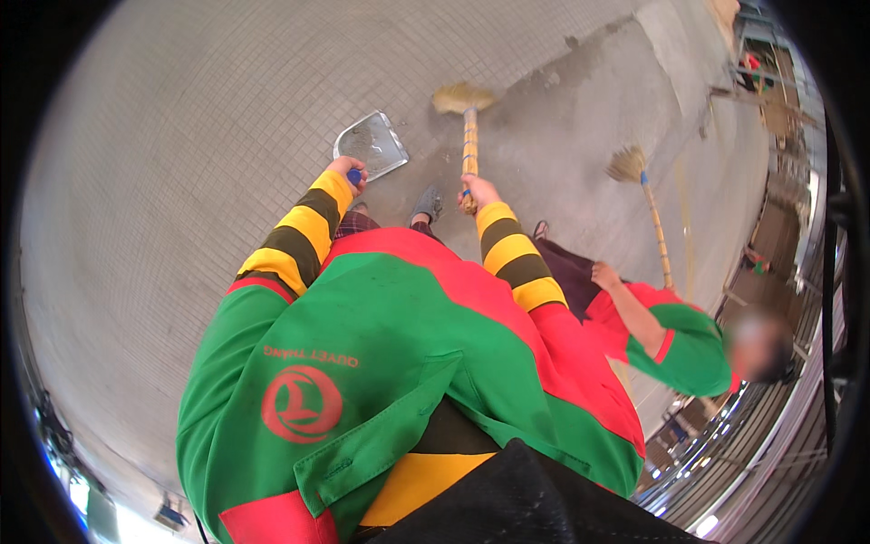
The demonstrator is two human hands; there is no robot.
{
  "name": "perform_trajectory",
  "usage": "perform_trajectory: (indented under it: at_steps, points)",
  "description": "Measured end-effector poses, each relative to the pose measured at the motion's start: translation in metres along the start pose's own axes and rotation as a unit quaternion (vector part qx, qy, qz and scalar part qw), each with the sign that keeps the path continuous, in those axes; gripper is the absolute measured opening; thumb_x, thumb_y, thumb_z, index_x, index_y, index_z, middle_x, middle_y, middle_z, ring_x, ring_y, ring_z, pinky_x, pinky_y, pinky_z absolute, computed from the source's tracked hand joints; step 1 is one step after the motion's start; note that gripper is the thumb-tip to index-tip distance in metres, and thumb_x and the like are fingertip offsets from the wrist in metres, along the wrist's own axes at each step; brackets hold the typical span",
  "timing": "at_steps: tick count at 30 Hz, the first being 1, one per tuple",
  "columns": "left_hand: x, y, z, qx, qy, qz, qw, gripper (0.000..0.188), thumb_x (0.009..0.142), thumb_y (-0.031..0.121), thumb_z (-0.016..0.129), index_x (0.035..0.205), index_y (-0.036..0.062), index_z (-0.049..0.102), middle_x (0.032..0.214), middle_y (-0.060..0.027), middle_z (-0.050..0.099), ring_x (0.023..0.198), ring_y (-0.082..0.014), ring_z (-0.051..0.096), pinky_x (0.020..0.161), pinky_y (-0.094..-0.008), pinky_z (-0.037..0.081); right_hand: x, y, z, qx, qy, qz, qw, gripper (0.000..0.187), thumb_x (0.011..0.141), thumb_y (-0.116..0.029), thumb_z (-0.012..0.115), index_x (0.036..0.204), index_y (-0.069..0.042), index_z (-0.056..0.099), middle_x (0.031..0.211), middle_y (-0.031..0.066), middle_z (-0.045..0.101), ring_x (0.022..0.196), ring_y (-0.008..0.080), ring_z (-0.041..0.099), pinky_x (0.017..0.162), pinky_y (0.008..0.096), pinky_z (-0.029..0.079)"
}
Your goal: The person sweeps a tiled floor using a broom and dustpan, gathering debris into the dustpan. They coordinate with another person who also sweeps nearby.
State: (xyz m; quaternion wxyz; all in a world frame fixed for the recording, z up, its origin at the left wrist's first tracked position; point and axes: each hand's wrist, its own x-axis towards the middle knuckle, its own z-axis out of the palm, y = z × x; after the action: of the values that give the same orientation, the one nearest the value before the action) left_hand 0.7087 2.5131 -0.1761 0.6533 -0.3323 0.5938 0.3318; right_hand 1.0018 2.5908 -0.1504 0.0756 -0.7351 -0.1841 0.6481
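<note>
Over grey floor point(208, 118), left hand point(344, 167) clasps dustpan point(373, 145), right hand point(482, 190) clasps broom point(469, 136), both projecting forward.

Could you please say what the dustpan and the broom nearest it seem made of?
Grey D-shaped dustpan: perhaps glossy metal or plastic; its sheen fits both. Straw-coloured broom: likely matte dried plant fibre, judging by the frayed head; banded handle possibly cane.

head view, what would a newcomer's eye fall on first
The yellow-and-dark striped sleeves catch the eye first, near centre. At their ends, the left hand grips a dustpan, the right hand a straw broom. At right is a co-worker near a second broom.
</note>
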Motion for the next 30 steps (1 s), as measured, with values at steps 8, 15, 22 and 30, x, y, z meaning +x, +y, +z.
perform_trajectory:
  at_steps: [8,15,22,30]
  points:
    - [0.003,0.006,0.001,0.007,-0.014,-0.018,1.0,0.019,0.077,0.005,0.053,0.094,0.0055,0.045,0.079,-0.0122,0.053,0.061,-0.0206,0.053,0.044,-0.0301,0.04,-0.073,0.008,-0.015,-0.479,-0.115,-0.017,0.87,0.025,0.076,-0.019,0.059,0.087,0.003,0.055,0.063,0.0083,0.055,0.047,0.0208,0.056,0.041,0.035,0.044]
    - [0.0,0.008,0.014,0.01,-0.016,0.002,1.0,0.018,0.077,0.005,0.05,0.095,0.0041,0.046,0.079,-0.0127,0.053,0.061,-0.0207,0.054,0.043,-0.0293,0.039,-0.171,-0.046,-0.066,-0.375,-0.141,0.015,0.916,0.023,0.08,-0.024,0.059,0.091,-0.004,0.058,0.062,0.0023,0.051,0.046,0.0132,0.051,0.038,0.0285,0.04]
    - [0.001,0.009,0.013,0.014,-0.024,0.001,1.0,0.018,0.077,0.006,0.05,0.094,0.0045,0.046,0.079,-0.0116,0.052,0.062,-0.0207,0.055,0.043,-0.0298,0.04,-0.201,-0.087,-0.093,-0.291,-0.12,-0.025,0.949,0.031,0.084,-0.032,0.055,0.105,-0.01,0.055,0.058,0.0025,0.051,0.04,0.0105,0.047,0.034,0.0245,0.038]
    - [-0.004,0.01,0.001,-0.007,-0.008,-0.003,1.0,0.016,0.077,0.007,0.055,0.09,0.0045,0.044,0.072,-0.0103,0.051,0.056,-0.0186,0.052,0.04,-0.0267,0.039,-0.053,-0.076,0.014,-0.215,-0.045,-0.137,0.966,0.024,0.082,-0.024,0.058,0.083,0.0,0.055,0.06,0.0062,0.051,0.045,0.0185,0.054,0.04,0.0323,0.043]
